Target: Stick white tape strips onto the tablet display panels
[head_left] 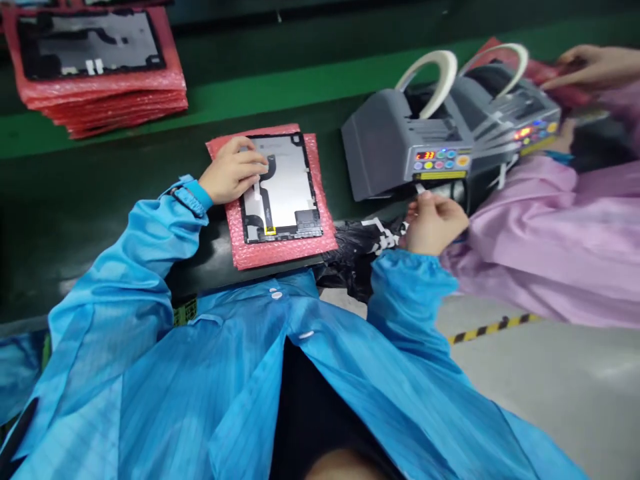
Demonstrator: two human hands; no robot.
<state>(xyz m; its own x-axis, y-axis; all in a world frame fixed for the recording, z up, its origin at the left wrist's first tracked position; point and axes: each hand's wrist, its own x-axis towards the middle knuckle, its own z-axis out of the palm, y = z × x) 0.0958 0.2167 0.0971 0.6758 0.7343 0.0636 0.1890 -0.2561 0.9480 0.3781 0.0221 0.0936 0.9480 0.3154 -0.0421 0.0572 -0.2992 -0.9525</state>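
Note:
A tablet screen panel (287, 190) lies back side up on a pink bubble-wrap sheet (280, 250) at the near edge of the dark green bench. My left hand (231, 171) rests on the panel's left part, fingers curled and pressing down on it. My right hand (433, 220) is at the front slot of a grey tape dispenser (395, 143), fingers pinched on a small white strip of tape (420, 189) coming out of it. Both my arms wear blue sleeves.
A second tape dispenser (520, 110) stands to the right of the first. A stack of pink bubble-wrap sheets with a panel on top (95, 67) sits far left. A co-worker in a pink sleeve (550, 227) is at the right, a hand (595, 65) on red wrap.

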